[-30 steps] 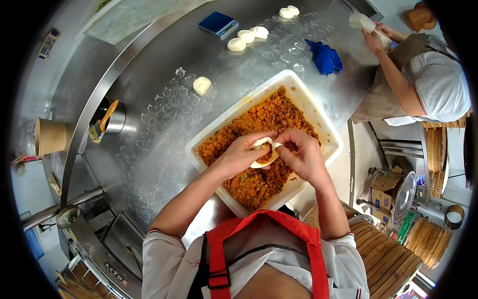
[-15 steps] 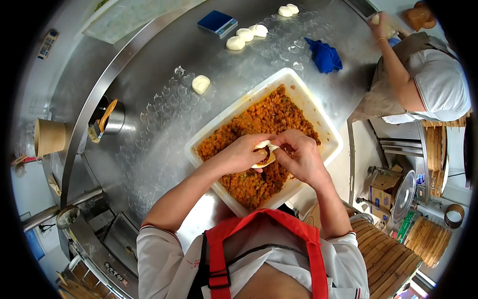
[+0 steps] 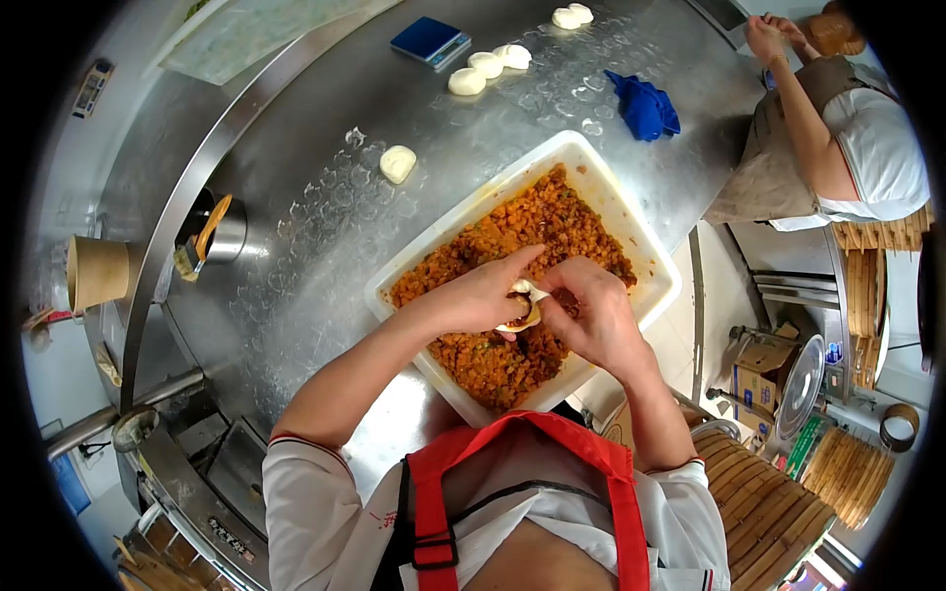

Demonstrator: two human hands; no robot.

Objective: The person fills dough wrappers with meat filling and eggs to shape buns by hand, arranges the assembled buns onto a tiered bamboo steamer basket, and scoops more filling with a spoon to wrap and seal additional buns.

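Between my hands, over a white tub (image 3: 658,281) of orange-brown chopped filling (image 3: 483,369), is a partly gathered bun (image 3: 525,313) with filling showing in its opening. My left hand (image 3: 485,295) cups it from the left, the index finger stretched out past it. On the other side my right hand (image 3: 594,313) pinches the dough edge between thumb and fingers. The bun's underside is hidden by my left hand.
Dough pieces (image 3: 398,164) lie on the steel table (image 3: 325,256), with a blue scale (image 3: 431,42) and a blue cloth (image 3: 642,106) farther back. A pot with a brush (image 3: 212,231) stands left. At right, a co-worker (image 3: 828,138) works.
The bun's opening looks smaller and more gathered. My left index finger has lifted away from the dough. The co-worker's raised hands have shifted, and their body has moved slightly.
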